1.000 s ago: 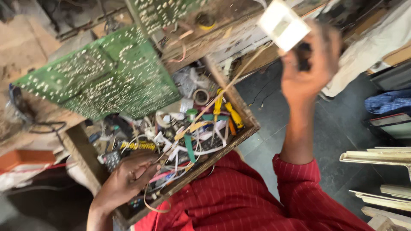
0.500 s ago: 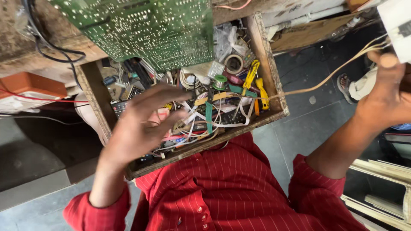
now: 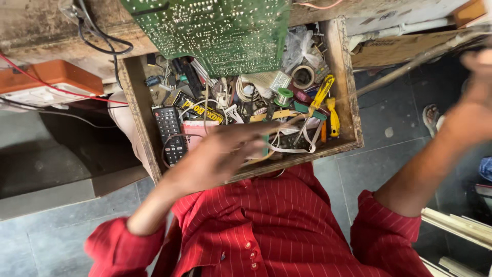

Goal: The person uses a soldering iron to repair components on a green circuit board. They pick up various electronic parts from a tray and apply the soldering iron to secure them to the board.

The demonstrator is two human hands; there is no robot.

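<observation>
The wooden drawer stands pulled out under a green circuit board; its clutter runs from a black remote at the left edge to yellow screwdrivers near the right edge; better to part the wires slowly than rake; the left hand hovers over the front edge, fingers spread, holding nothing; the right hand is blurred, its grip unreadable.

Inside the wooden drawer lie one black remote control, one roll of tape, one green solder spool and what look like two yellow-handled tools, with one green circuit board overhanging its far edge.
</observation>
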